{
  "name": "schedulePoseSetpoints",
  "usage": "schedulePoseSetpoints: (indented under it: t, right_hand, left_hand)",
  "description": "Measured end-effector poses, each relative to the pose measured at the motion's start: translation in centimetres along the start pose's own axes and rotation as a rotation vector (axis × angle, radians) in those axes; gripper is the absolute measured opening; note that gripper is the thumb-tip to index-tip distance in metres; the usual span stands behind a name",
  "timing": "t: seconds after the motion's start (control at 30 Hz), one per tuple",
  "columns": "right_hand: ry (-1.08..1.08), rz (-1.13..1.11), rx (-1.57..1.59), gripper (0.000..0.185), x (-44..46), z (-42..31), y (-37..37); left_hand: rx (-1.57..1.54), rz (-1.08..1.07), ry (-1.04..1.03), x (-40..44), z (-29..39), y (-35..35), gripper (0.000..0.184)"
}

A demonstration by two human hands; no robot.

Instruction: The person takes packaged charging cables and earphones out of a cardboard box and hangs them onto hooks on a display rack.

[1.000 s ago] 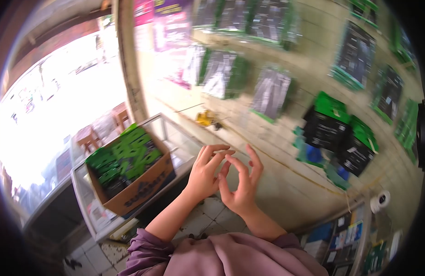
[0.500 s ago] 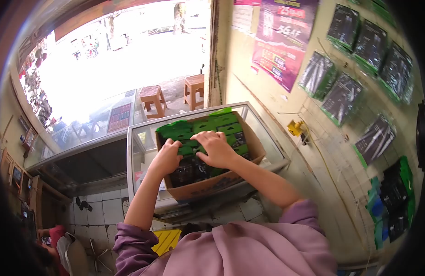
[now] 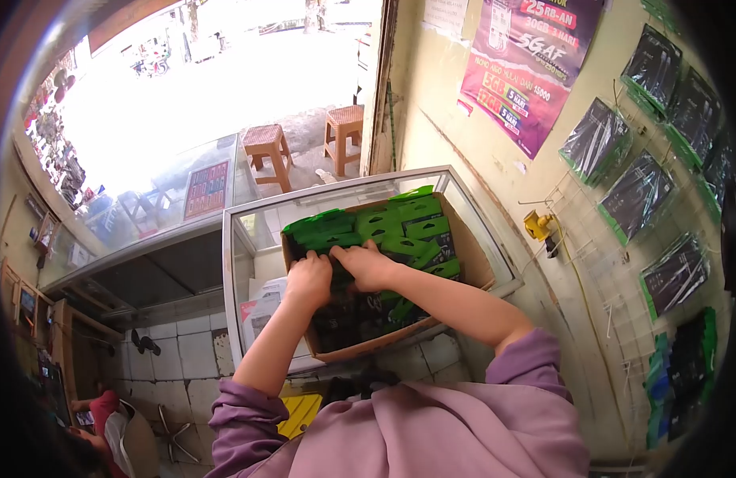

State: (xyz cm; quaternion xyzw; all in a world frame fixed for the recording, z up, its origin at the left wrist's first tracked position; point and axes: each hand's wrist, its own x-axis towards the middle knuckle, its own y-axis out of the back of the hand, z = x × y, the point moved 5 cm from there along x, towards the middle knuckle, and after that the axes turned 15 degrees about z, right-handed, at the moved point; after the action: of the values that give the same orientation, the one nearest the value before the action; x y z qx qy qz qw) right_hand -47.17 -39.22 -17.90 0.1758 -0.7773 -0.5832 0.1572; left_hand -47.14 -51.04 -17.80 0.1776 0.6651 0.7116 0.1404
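On a glass display case (image 3: pixel 260 239), presumably for easy reach, a cardboard box (image 3: pixel 473 261) was set beneath left hand (image 3: pixel 309 279) and right hand (image 3: pixel 368 267), nearly together; green-topped packets (image 3: pixel 416 231) inside were touched, grip unclear.

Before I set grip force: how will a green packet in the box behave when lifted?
A packet probably bends, looking flat and thin. It may snag its neighbours, which overlap in the box. Likely light: similar green-and-black packs hang on the wall.
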Motion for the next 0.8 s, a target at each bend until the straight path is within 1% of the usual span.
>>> schedulePoseSetpoints:
  t: [0.03,0.1,0.17,0.2,0.23,0.27,0.3,0.33,0.37,0.4,0.43,0.47,0.5,0.53,0.57,0.6,0.63,0.67,0.7,0.73,0.77,0.8]
  right_hand:
    - [-0.030,-0.015,0.056,0.066,0.0,0.0,0.2]
    - [-0.063,-0.032,0.111,0.064,-0.1,0.4,-0.4]
    - [0.083,0.235,0.141,0.053,0.0,1.0,-1.0]
    - [0.082,0.236,0.138,0.053,0.1,1.3,-1.0]
    - [0.100,0.135,0.147,0.044,0.1,1.6,-1.5]
    - [0.118,0.034,0.155,0.036,0.1,2.0,-1.9]
    - [0.118,0.038,0.151,0.036,-0.1,2.0,-1.1]
    - [0.073,0.017,0.245,0.030,-0.4,1.9,0.1]
    - [0.026,-0.004,0.339,0.024,-0.9,1.8,1.3]
    - [0.025,0.002,0.333,0.024,-1.1,1.9,2.2]
    - [0.001,0.009,0.448,0.023,-1.4,1.9,3.2]
    - [-0.023,0.016,0.562,0.022,-1.8,2.0,4.2]
    - [-0.178,0.027,0.635,0.017,-3.1,1.0,6.7]
    - [0.104,0.311,0.654,0.017,-3.1,0.7,8.1]
    - [-0.007,0.321,0.786,0.017,-3.4,2.0,8.0]
    - [-0.119,0.330,0.918,0.018,-4.1,2.2,9.0]
    - [-0.120,0.343,0.913,0.018,-5.0,1.5,10.2]
    - [-0.130,0.467,1.056,0.018,-6.1,1.0,11.9]
    - [-0.138,0.595,1.198,0.017,-7.3,0.7,13.6]
    - [-0.140,0.612,1.192,0.017,-8.6,0.5,14.7]
    - [-0.166,0.690,1.144,0.016,-10.1,0.8,16.1]
    - [-0.193,0.769,1.093,0.015,-11.8,0.9,17.3]
  left_hand:
    - [-0.004,-0.004,-0.003,0.0,-0.2,-0.2,0.059]
    - [-0.126,0.069,0.040,-0.1,-0.5,-0.3,0.054]
    - [-0.165,0.110,0.069,-1.0,0.4,2.0,0.053]
    - [-0.201,0.152,0.100,-1.3,0.6,3.0,0.052]
    - [-0.201,0.154,0.098,-1.3,0.2,2.4,0.052]
    - [-0.208,0.162,0.007,-1.1,-0.2,1.3,0.041]
    - [-0.213,0.171,-0.085,-1.0,-0.2,0.9,0.032]
    - [-0.212,0.176,-0.088,-1.0,-0.1,2.1,0.032]
    - [-0.228,0.089,-0.116,-1.1,0.0,3.4,0.027]
    - [-0.242,0.001,-0.144,-1.3,0.3,5.0,0.023]
    - [-0.285,0.054,-0.125,-1.6,0.2,7.2,0.021]
    - [-0.359,0.142,-0.171,-1.3,-0.5,7.7,0.022]
    - [-0.467,0.218,-0.141,-1.3,-0.8,9.1,0.022]
    - [-0.574,0.294,-0.111,-1.5,-0.8,10.8,0.021]
    - [-0.571,0.298,-0.122,-1.7,-0.3,12.0,0.021]
    - [-0.714,0.462,-0.033,-2.1,-0.1,13.7,0.021]
    - [-0.856,0.624,0.056,-2.6,0.1,15.0,0.022]
    - [-0.857,0.627,0.041,-2.9,1.1,15.5,0.022]
    - [-0.962,0.751,0.028,-3.6,1.9,16.2,0.024]
    - [-1.070,0.871,0.013,-4.4,2.7,16.8,0.026]
    - [-1.161,0.810,0.035,-5.1,3.9,17.1,0.027]
    - [-1.168,0.804,0.014,-5.9,5.4,17.3,0.027]
